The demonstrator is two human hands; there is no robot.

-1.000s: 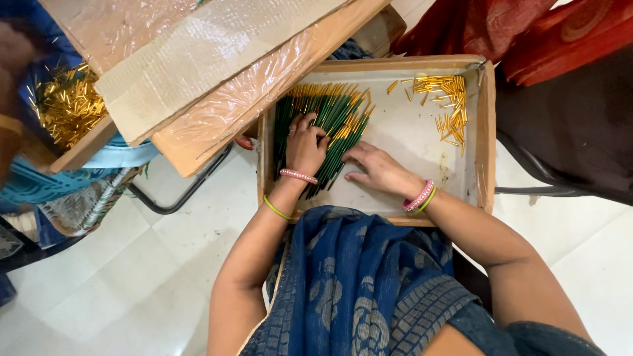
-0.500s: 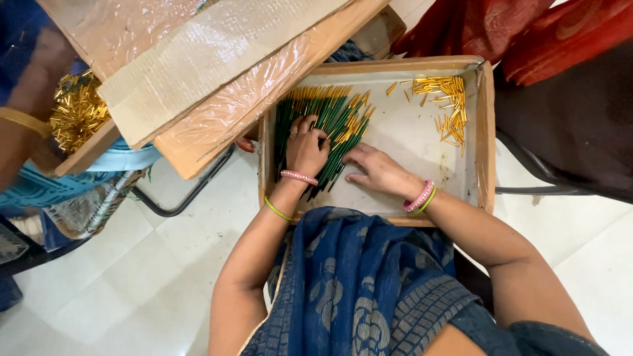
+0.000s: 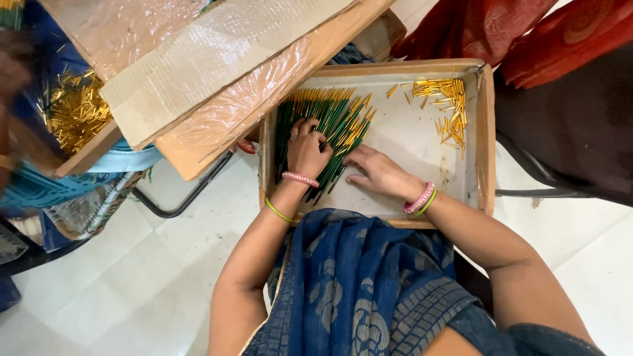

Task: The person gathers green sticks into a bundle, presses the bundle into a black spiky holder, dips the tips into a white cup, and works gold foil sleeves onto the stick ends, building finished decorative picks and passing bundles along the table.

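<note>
A shallow wooden tray [image 3: 486,132] rests on my lap. At its left side lies a bunch of thin green sticks with gold tips [image 3: 336,122]. My left hand [image 3: 307,148] presses down on that bunch, fingers curled over the sticks. My right hand [image 3: 379,173] lies flat on the tray's floor just right of the bunch, fingertips touching the sticks' lower ends. Loose short gold pieces [image 3: 447,109] are scattered in the tray's far right corner. Both wrists wear bangles.
Cardboard sheets wrapped in clear plastic [image 3: 217,62] overlap the tray's left edge. A second tray of gold pieces [image 3: 76,109] sits at far left, with another person's blurred arm [image 3: 13,72] over it. Red cloth [image 3: 527,33] and a dark seat [image 3: 573,132] lie to the right. White tiled floor below.
My two hands have barely shifted on the green sticks. The other person's arm at the left has moved across the tray of gold pieces.
</note>
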